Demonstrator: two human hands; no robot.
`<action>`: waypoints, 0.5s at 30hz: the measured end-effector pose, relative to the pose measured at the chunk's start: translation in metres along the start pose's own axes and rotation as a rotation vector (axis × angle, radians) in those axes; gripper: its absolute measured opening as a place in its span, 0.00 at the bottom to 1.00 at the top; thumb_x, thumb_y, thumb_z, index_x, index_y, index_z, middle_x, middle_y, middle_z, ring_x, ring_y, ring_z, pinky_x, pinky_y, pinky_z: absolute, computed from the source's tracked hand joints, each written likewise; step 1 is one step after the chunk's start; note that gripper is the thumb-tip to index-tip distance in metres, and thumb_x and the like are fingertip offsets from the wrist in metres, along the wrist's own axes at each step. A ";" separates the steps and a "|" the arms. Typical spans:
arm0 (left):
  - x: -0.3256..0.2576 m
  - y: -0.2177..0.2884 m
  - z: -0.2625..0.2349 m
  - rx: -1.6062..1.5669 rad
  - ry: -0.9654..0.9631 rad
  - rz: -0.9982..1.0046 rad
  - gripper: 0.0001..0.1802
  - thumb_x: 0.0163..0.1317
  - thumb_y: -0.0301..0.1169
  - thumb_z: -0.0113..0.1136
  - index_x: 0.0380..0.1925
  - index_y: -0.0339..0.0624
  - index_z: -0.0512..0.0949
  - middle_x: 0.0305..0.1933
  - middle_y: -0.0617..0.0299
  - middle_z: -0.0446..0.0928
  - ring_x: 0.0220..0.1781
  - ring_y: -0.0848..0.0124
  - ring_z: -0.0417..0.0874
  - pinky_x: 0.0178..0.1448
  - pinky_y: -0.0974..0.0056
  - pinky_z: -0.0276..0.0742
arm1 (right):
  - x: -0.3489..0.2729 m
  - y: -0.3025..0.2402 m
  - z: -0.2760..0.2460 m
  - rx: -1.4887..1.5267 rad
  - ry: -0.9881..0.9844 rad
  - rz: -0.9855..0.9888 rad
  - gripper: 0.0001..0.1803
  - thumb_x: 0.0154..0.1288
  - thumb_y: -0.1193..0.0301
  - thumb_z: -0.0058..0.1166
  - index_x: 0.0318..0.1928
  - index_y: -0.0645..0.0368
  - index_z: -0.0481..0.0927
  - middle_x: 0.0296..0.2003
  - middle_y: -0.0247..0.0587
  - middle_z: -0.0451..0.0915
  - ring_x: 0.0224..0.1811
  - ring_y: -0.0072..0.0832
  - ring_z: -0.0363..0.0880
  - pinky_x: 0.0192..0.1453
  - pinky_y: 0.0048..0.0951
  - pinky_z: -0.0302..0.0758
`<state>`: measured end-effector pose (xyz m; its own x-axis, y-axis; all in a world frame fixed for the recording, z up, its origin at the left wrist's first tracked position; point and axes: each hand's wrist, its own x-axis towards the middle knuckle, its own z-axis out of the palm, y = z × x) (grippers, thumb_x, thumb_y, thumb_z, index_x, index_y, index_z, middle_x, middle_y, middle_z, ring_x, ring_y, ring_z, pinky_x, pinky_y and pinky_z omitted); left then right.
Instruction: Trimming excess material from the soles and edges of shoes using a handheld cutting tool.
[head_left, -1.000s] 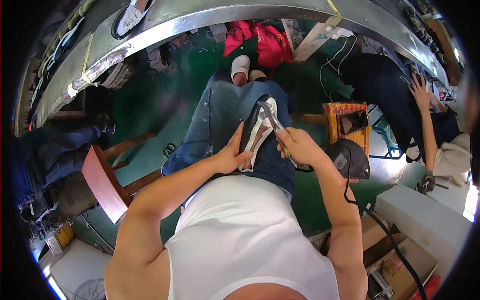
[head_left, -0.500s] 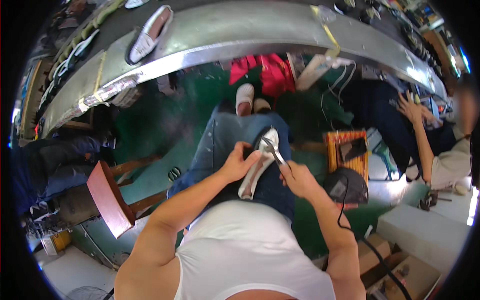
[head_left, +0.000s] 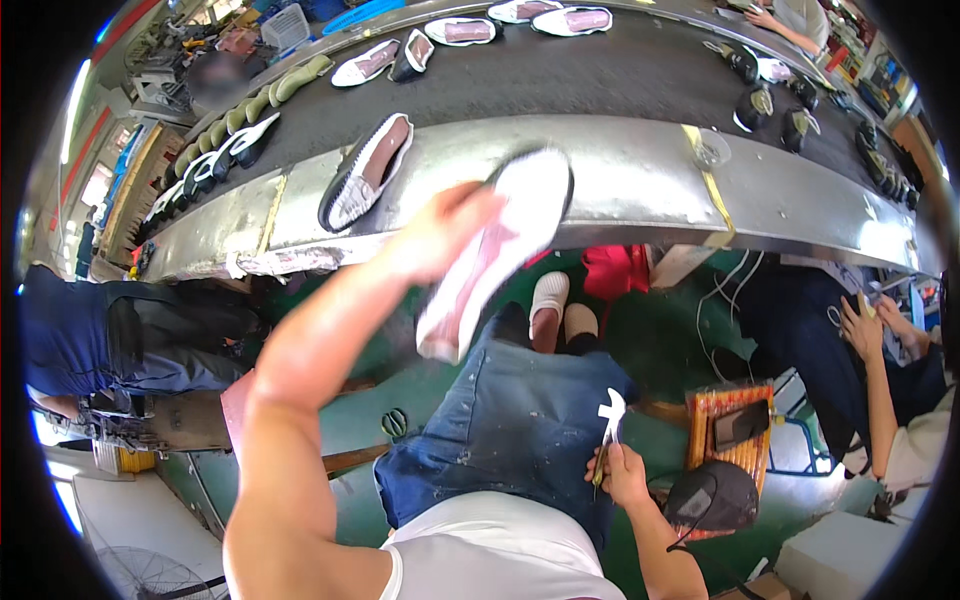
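Note:
My left hand [head_left: 450,235] grips a white slip-on shoe [head_left: 530,195] with a dark sole edge and a pinkish-brown inside. It is held up in front of the metal ledge [head_left: 640,150], tilted with one end towards the far right. My right hand [head_left: 626,474] is closed round the handle of a claw hammer [head_left: 611,408], low over my right thigh. The hammer's bright head points away from me. A similar white shoe [head_left: 372,175] leans on the ledge, left of the one in my hand.
Beyond the ledge, a dark conveyor belt [head_left: 560,85] carries white, green and black shoes. Co-workers sit at left [head_left: 160,340] and right [head_left: 870,340]. A wooden-beaded seat [head_left: 750,400] with a dark cap [head_left: 710,498] stands to my right, scissors [head_left: 395,422] at my left.
My left hand has raised the shoe off my lap towards the ledge. The hammer has come away from the shoe, down and to the right. My view has tilted up, showing more belt.

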<state>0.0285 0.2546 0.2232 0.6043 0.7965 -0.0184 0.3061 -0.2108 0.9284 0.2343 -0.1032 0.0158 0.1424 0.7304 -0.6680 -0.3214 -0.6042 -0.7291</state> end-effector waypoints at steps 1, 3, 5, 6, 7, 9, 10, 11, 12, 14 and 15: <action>0.043 0.010 -0.016 0.217 0.067 0.115 0.25 0.68 0.46 0.54 0.43 0.28 0.77 0.38 0.48 0.83 0.41 0.65 0.83 0.48 0.59 0.78 | 0.003 -0.007 0.000 -0.002 -0.011 -0.007 0.23 0.80 0.59 0.35 0.46 0.70 0.72 0.33 0.48 0.80 0.28 0.33 0.81 0.35 0.32 0.79; 0.120 0.044 -0.032 0.685 0.131 0.247 0.29 0.63 0.51 0.55 0.41 0.28 0.76 0.40 0.36 0.80 0.45 0.46 0.83 0.52 0.50 0.77 | 0.008 -0.008 -0.004 0.007 -0.017 0.019 0.23 0.80 0.59 0.34 0.46 0.70 0.72 0.33 0.48 0.81 0.28 0.33 0.82 0.31 0.30 0.78; 0.190 0.044 -0.043 1.094 0.140 0.272 0.27 0.63 0.49 0.54 0.45 0.32 0.74 0.43 0.39 0.80 0.50 0.48 0.82 0.55 0.49 0.76 | 0.020 0.000 -0.009 -0.026 -0.021 -0.004 0.25 0.80 0.54 0.33 0.46 0.66 0.73 0.31 0.46 0.82 0.26 0.31 0.84 0.17 0.20 0.67; 0.220 0.032 -0.050 1.271 0.167 0.351 0.27 0.64 0.50 0.55 0.46 0.34 0.73 0.46 0.42 0.80 0.53 0.50 0.80 0.57 0.50 0.74 | 0.023 -0.002 -0.009 -0.025 -0.038 0.027 0.26 0.80 0.54 0.33 0.46 0.66 0.73 0.31 0.46 0.82 0.26 0.31 0.84 0.17 0.20 0.67; 0.245 0.014 -0.054 1.449 0.197 0.430 0.27 0.64 0.51 0.55 0.48 0.36 0.73 0.50 0.45 0.79 0.57 0.52 0.78 0.60 0.51 0.73 | 0.024 -0.005 -0.009 -0.024 -0.057 0.058 0.26 0.80 0.54 0.32 0.46 0.66 0.73 0.32 0.46 0.82 0.26 0.31 0.84 0.17 0.20 0.67; 0.276 -0.030 -0.071 1.563 0.195 0.556 0.28 0.66 0.51 0.55 0.53 0.38 0.71 0.58 0.51 0.75 0.64 0.54 0.71 0.66 0.51 0.66 | 0.025 -0.010 -0.006 -0.019 -0.063 0.047 0.26 0.80 0.54 0.32 0.46 0.66 0.73 0.32 0.47 0.83 0.27 0.32 0.85 0.16 0.21 0.66; 0.284 -0.069 -0.086 1.618 0.222 0.640 0.32 0.68 0.52 0.52 0.61 0.38 0.68 0.66 0.53 0.69 0.71 0.54 0.65 0.72 0.52 0.60 | 0.026 -0.010 -0.006 0.013 -0.075 0.083 0.26 0.80 0.54 0.32 0.46 0.66 0.73 0.32 0.47 0.83 0.28 0.32 0.85 0.16 0.20 0.66; 0.286 -0.090 -0.079 1.601 0.056 0.356 0.34 0.70 0.52 0.47 0.66 0.38 0.65 0.72 0.53 0.64 0.76 0.55 0.58 0.76 0.52 0.55 | 0.027 -0.010 -0.007 0.060 -0.074 0.128 0.26 0.80 0.54 0.32 0.46 0.66 0.73 0.32 0.47 0.83 0.28 0.33 0.86 0.17 0.20 0.66; 0.286 -0.102 -0.079 1.629 0.137 0.377 0.33 0.71 0.51 0.46 0.66 0.39 0.65 0.72 0.52 0.64 0.76 0.53 0.58 0.76 0.51 0.56 | 0.024 -0.012 -0.006 0.066 -0.073 0.137 0.26 0.79 0.53 0.32 0.46 0.66 0.73 0.32 0.46 0.83 0.29 0.33 0.86 0.17 0.19 0.66; 0.298 -0.113 -0.088 1.660 0.217 0.393 0.32 0.71 0.50 0.45 0.67 0.41 0.65 0.71 0.51 0.65 0.76 0.52 0.59 0.76 0.50 0.57 | 0.027 -0.015 -0.009 0.088 -0.086 0.104 0.27 0.79 0.53 0.32 0.46 0.66 0.73 0.32 0.46 0.83 0.29 0.33 0.86 0.17 0.20 0.66; 0.304 -0.098 -0.088 1.516 0.127 0.234 0.29 0.72 0.50 0.45 0.63 0.40 0.69 0.67 0.49 0.70 0.72 0.50 0.65 0.73 0.50 0.62 | 0.024 -0.013 -0.009 0.111 -0.091 0.080 0.27 0.79 0.53 0.32 0.46 0.66 0.73 0.32 0.46 0.83 0.29 0.33 0.86 0.17 0.20 0.66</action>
<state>0.1178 0.5673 0.1594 0.7032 0.6896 0.1731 0.7007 -0.6309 -0.3331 0.2500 -0.0807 0.0079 0.0283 0.7099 -0.7037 -0.4303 -0.6268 -0.6496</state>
